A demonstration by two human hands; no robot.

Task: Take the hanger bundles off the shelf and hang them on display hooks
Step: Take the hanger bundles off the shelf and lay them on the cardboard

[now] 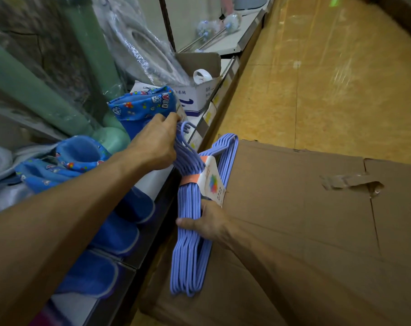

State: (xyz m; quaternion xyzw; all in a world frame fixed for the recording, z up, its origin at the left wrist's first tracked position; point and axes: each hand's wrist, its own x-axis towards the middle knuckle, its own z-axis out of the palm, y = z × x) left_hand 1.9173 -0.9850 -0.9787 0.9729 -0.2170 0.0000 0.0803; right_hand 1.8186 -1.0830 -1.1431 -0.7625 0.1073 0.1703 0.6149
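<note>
A bundle of lilac-blue hangers point(190, 250), bound by an orange-and-white paper label point(210, 182), hangs upright between the shelf edge and a big cardboard box. My left hand point(155, 147) grips the bundle's hook necks at the top, beside the shelf front. My right hand point(208, 223) holds the bundle's middle from the right, thumb across the bars. The curved hooks point(187, 128) stick out just past my left fingers. No display hook is in view.
A large taped cardboard box point(305, 220) stands on the floor under my right arm. The low shelf point(152, 182) on the left holds blue patterned slippers point(72, 158), green rolls in plastic and a white carton point(199, 95). Yellow floor runs along the aisle to the right.
</note>
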